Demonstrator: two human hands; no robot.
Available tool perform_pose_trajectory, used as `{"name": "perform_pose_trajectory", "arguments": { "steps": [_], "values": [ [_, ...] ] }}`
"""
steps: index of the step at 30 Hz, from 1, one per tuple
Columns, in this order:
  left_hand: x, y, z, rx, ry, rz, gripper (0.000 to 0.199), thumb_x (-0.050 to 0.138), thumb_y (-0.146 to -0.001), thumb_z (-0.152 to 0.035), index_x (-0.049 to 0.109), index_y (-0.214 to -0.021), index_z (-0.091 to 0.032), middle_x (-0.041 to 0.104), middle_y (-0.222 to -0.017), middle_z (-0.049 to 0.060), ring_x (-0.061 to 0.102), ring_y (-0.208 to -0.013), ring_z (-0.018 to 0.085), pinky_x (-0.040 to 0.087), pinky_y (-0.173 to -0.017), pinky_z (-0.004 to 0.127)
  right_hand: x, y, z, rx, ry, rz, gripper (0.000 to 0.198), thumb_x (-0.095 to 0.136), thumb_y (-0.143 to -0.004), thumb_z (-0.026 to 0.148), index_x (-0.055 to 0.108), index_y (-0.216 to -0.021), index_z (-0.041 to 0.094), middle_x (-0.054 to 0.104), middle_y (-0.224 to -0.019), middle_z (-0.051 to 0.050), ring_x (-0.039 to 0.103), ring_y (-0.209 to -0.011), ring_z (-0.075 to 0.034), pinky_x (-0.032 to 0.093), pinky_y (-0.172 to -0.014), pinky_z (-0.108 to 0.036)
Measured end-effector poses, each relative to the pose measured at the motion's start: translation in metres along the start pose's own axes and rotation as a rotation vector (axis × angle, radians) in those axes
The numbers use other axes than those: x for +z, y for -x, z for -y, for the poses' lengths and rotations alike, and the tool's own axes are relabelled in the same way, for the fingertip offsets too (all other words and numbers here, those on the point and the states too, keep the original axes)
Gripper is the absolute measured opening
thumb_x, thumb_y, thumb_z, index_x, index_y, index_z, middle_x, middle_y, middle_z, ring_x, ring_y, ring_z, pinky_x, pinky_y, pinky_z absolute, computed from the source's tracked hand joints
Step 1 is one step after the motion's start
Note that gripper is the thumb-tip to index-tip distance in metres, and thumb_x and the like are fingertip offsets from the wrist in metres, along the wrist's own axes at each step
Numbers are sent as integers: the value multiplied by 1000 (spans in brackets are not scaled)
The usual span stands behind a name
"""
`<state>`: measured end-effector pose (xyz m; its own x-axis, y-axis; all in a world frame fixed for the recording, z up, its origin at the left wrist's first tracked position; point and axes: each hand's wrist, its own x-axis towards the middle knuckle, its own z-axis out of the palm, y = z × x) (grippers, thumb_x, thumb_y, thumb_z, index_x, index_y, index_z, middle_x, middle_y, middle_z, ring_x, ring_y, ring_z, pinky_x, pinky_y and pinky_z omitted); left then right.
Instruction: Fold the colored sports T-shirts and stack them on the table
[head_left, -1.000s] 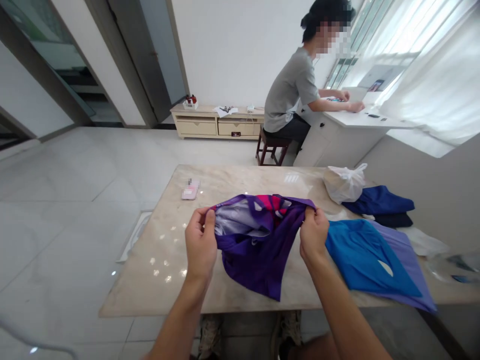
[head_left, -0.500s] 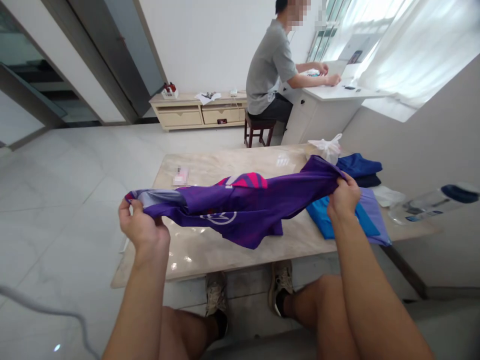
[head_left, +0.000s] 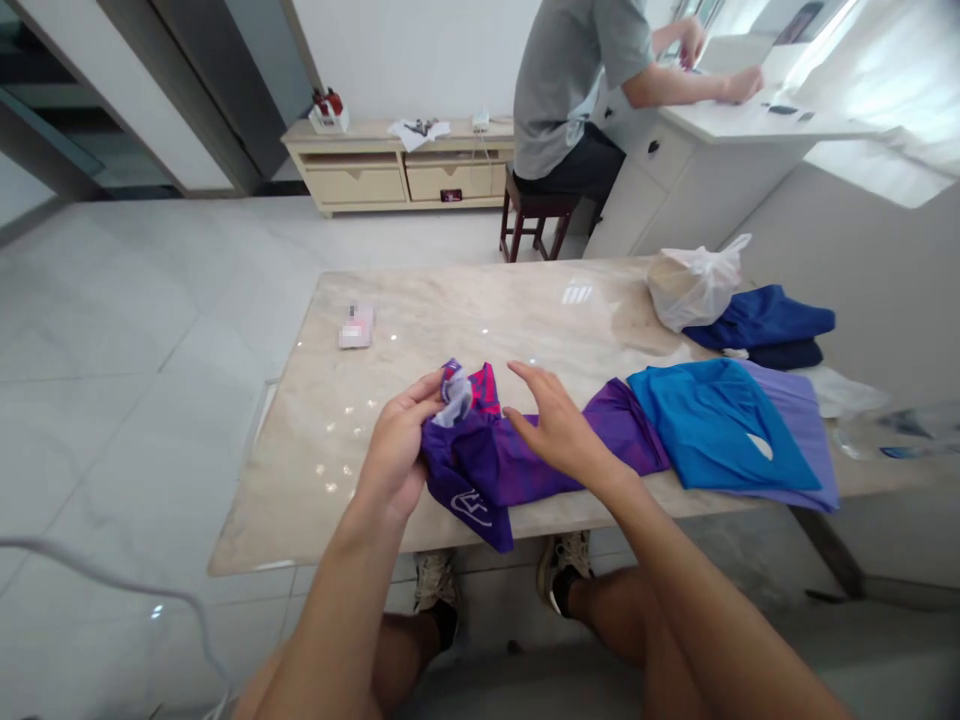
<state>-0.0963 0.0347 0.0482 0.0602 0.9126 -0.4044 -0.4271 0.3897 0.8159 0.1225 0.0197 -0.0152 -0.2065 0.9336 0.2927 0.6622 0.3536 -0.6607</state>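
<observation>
A purple shirt (head_left: 536, 465) with pink patterning and a white logo lies bunched along the front of the table. My left hand (head_left: 401, 440) pinches its left end, where grey lining shows, and lifts it a little. Over the cloth hovers my right hand (head_left: 559, 420), its thumb and fingers apart, holding nothing. The shirt's right end meets a folded bright blue garment (head_left: 727, 420), which rests on a lavender garment (head_left: 814, 430).
On the marble-look table (head_left: 450, 320) are a pink packet (head_left: 356, 327), a tied white plastic bag (head_left: 697, 280), dark blue folded clothes (head_left: 772, 315) and a clear bottle (head_left: 907, 430). Beyond it, a person (head_left: 562, 90) sits on a stool at a white desk (head_left: 765, 120).
The shirt, stretched between both hands before, now lies partly on the table. My right hand has let go and moved left; my left hand has come inward with its end.
</observation>
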Motion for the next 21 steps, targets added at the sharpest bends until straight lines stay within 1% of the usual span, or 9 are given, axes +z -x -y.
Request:
{"name": "perform_pose_trajectory", "arguments": {
  "steps": [2, 4, 6, 7, 9, 11, 14, 17, 21],
  "values": [
    [9, 7, -3, -7, -71, 98, 40, 78, -73, -13, 83, -112, -14, 82, -86, 6, 74, -70, 15, 60, -67, 23, -2, -6, 10, -48, -178, 98, 76, 67, -101, 35, 37, -171, 32, 50, -167, -11, 46, -154, -31, 40, -129, -54],
    [13, 14, -7, 75, -156, 137, 39, 78, -75, -19, 83, -113, -16, 81, -86, 5, 74, -71, 16, 60, -68, 25, -2, -10, 17, -59, -366, 200, 81, 72, -98, 38, 36, -171, 33, 56, -162, -10, 53, -147, -29, 45, -123, -50],
    [11, 20, -11, 201, -252, 129, 38, 78, -79, -24, 80, -116, -17, 80, -87, 4, 73, -71, 16, 59, -67, 25, 0, -14, 23, -40, -499, 261, 67, 73, -96, 41, 54, -159, 29, 69, -141, -8, 64, -130, -28, 52, -111, -44],
    [9, 22, -11, 271, -303, 114, 38, 79, -81, -27, 79, -118, -17, 79, -88, 4, 72, -71, 16, 58, -66, 25, 1, -15, 25, -20, -524, 267, 53, 73, -95, 43, 65, -145, 26, 74, -127, -7, 67, -119, -26, 54, -104, -41],
    [0, 23, -7, 415, -421, 76, 43, 80, -85, -34, 75, -125, -19, 77, -95, 4, 70, -71, 14, 55, -63, 23, 3, -16, 27, 32, -512, 218, 30, 71, -95, 44, 75, -113, 20, 73, -100, -3, 65, -98, -22, 53, -91, -35],
    [-11, 21, 3, 518, -583, 44, 56, 84, -85, -43, 69, -134, -21, 74, -105, 5, 68, -73, 13, 52, -62, 22, 4, -13, 27, 94, -496, 96, 26, 70, -95, 45, 71, -95, 19, 67, -86, 0, 60, -86, -19, 50, -81, -31],
    [-26, 16, 20, 545, -936, 50, 67, 91, -78, -54, 70, -131, -21, 72, -110, 7, 66, -78, 16, 55, -67, 27, 2, -9, 22, 188, -599, -89, 31, 71, -93, 51, 66, -95, 21, 64, -84, 1, 57, -82, -17, 49, -74, -28],
    [-35, 12, 35, 522, -1236, 144, 51, 88, -79, -58, 78, -113, -21, 76, -107, 9, 68, -90, 24, 58, -81, 36, 1, -8, 19, 275, -760, -177, 41, 73, -91, 63, 62, -96, 24, 64, -83, 1, 60, -82, -18, 52, -72, -28],
    [-31, 8, 52, 488, -1219, 215, 52, 88, -77, -59, 77, -112, -22, 79, -111, 10, 73, -99, 30, 58, -87, 40, 1, -18, 18, 261, -886, -192, 46, 79, -87, 67, 66, -100, 25, 72, -94, -1, 69, -94, -21, 59, -83, -33]
  ]
}}
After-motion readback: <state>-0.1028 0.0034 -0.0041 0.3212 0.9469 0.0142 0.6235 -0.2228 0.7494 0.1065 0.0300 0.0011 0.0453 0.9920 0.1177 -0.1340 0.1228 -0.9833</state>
